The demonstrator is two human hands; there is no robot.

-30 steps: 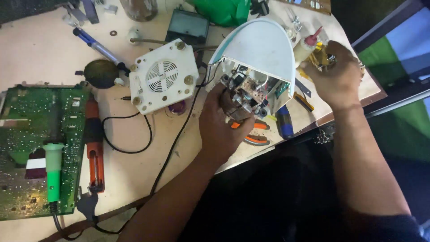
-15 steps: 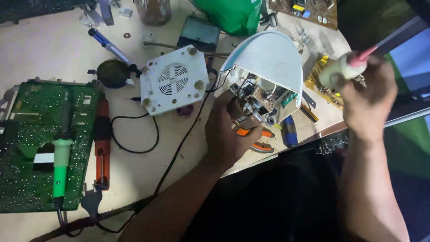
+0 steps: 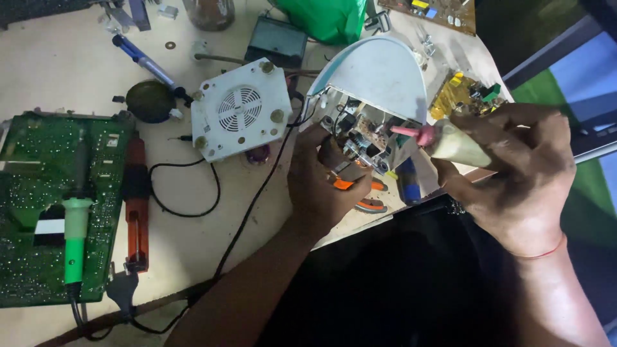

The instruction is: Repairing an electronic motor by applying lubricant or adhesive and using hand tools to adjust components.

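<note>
A white domed appliance shell [image 3: 379, 77] lies tilted near the table's right edge, its open side showing wires and a small circuit board [image 3: 369, 138]. My left hand [image 3: 321, 186] grips the exposed inner parts from below. My right hand [image 3: 514, 173] holds a cream-coloured tube with a pink nozzle [image 3: 450, 141]; the nozzle tip touches or nearly touches the innards at the shell's right side.
A white square vented base [image 3: 241, 109] sits left of the shell with a black cable. Orange-handled pliers [image 3: 360, 193] lie under my left hand. A large green circuit board [image 3: 38, 193], a green-handled soldering iron [image 3: 74, 238] and an orange-handled tool [image 3: 136, 199] lie at the left. A yellow board [image 3: 463, 93] lies at the right.
My right hand picked up the tube at the table's right, raised it, then brought its pink nozzle leftward to the open shell. My left hand stayed on the innards.
</note>
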